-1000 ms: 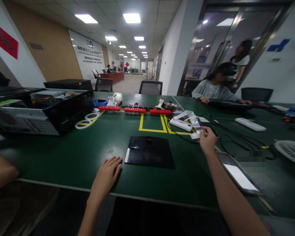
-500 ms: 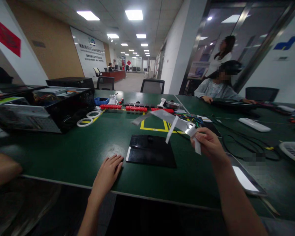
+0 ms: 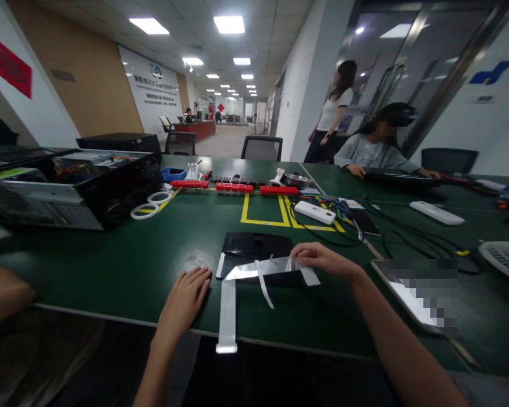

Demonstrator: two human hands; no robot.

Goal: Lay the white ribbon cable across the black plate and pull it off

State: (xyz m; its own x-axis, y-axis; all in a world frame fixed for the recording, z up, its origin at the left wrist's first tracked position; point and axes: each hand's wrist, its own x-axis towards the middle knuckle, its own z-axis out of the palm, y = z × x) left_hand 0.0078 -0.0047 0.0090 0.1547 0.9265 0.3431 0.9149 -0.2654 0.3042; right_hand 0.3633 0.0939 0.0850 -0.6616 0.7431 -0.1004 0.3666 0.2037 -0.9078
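A folded silver-white flat ribbon cable (image 3: 261, 268) lies across a black, glossy flat panel (image 3: 241, 244). One stretch of it bends down toward me and ends in a connector at the table's front edge; a narrow strip sticks out from its middle. My right hand (image 3: 320, 258) pinches the cable's right part over the panel's right side, thumb and fingers together. My left hand (image 3: 188, 293) rests flat on the green table (image 3: 110, 277), fingers stretched out, just left of the panel and holding nothing.
An opened computer case (image 3: 123, 192) stands at left beside two white rings (image 3: 145, 211). Behind the panel are red trays (image 3: 233, 187), a white device (image 3: 314, 212) and tangled wires (image 3: 343, 209). A tablet (image 3: 407, 299) lies at right. A person (image 3: 367, 152) sits across the table.
My right hand has come down and left, laying the ribbon cable from the air onto the black panel. My left hand stays put. A standing person behind has moved left.
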